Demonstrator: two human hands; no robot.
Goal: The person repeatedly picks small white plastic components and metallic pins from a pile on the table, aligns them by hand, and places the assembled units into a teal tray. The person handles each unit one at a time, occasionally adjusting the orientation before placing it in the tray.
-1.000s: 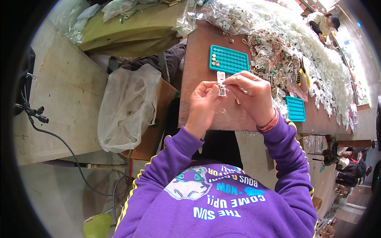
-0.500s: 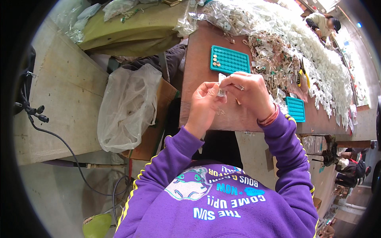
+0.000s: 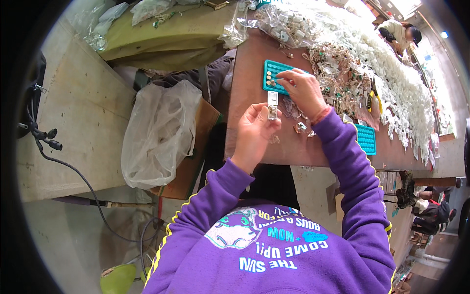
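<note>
My left hand pinches a small clear plastic box between thumb and fingers. Its lid stands open, pointing away from me, and something small sits in the lower half, too small to name. Beyond it lies a teal tray with rows of round hollows. Several small round metallic discs rest at its left end. My right hand hangs over the tray, thumb and index finger drawn together beside the discs. Whether anything is between those fingertips cannot be made out.
Loose small clear parts are heaped right of the tray, with a larger white pile behind. Yellow-handled pliers lie there. A second teal tray is near the front edge. A plastic-lined carton stands left. Another person is far right.
My right hand has left the small box and moved away from me to the tray. The box, now with its lid open, stays in my left hand.
</note>
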